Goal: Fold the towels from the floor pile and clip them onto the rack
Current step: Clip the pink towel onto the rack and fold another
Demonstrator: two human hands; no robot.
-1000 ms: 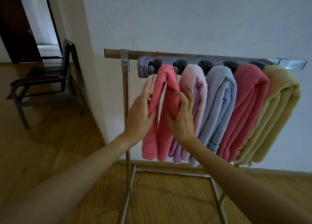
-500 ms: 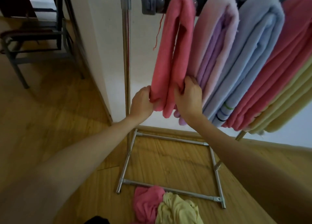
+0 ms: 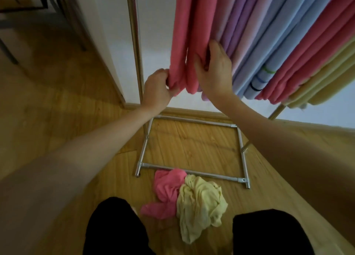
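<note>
A folded pink towel (image 3: pixel 189 33) hangs leftmost on the metal rack (image 3: pixel 134 43). My left hand (image 3: pixel 158 86) grips its lower left fold. My right hand (image 3: pixel 213 70) holds its lower right fold, fingers curled into the cloth. Beside it hang a lilac towel (image 3: pixel 242 20), a blue towel (image 3: pixel 272 43), another pink towel (image 3: pixel 315 49) and a yellow towel (image 3: pixel 326 83). On the floor by the rack's base lies the pile: a crumpled pink towel (image 3: pixel 167 189) and a crumpled yellow towel (image 3: pixel 199 202). The rack's top bar and clips are out of view.
The rack's square base frame (image 3: pixel 192 170) lies on the wooden floor (image 3: pixel 57 101). A white wall corner (image 3: pixel 107 52) stands to the left of the rack pole. A dark chair frame (image 3: pixel 25 6) shows at the top left. My black-clad knees (image 3: pixel 115 227) are at the bottom.
My view has tilted down, showing the floor pile and my knees. Both hands slid down the pink towel from near its top to its lower end.
</note>
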